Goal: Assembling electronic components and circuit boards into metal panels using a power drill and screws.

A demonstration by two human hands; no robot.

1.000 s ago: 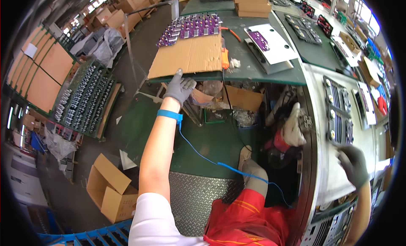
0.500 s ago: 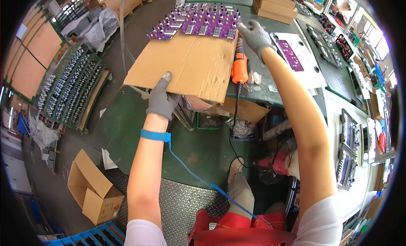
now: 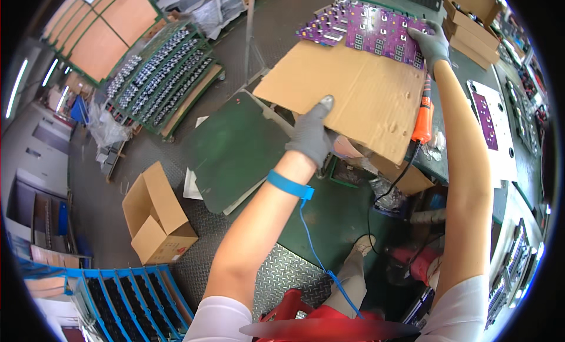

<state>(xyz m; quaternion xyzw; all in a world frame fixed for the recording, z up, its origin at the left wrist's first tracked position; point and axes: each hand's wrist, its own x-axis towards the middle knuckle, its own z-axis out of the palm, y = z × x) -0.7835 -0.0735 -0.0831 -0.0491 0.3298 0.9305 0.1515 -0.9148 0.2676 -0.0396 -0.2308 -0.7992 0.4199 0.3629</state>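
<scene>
An open brown cardboard box point(image 3: 158, 215) stands on the floor at far left. The left hand point(image 3: 312, 136), in a grey glove, grips the near edge of a flat brown cardboard sheet point(image 3: 359, 92) with fingers closed around it. Purple printed circuit boards point(image 3: 365, 33) lie along the sheet's far edge. The right hand point(image 3: 432, 45), gloved too, presses on those boards, fingers curled over their right end, above the green counter point(image 3: 488, 77).

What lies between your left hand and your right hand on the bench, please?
In the head view, a flat cardboard sheet spans from the left hand to the right hand, which rests on purple circuit boards.
</scene>
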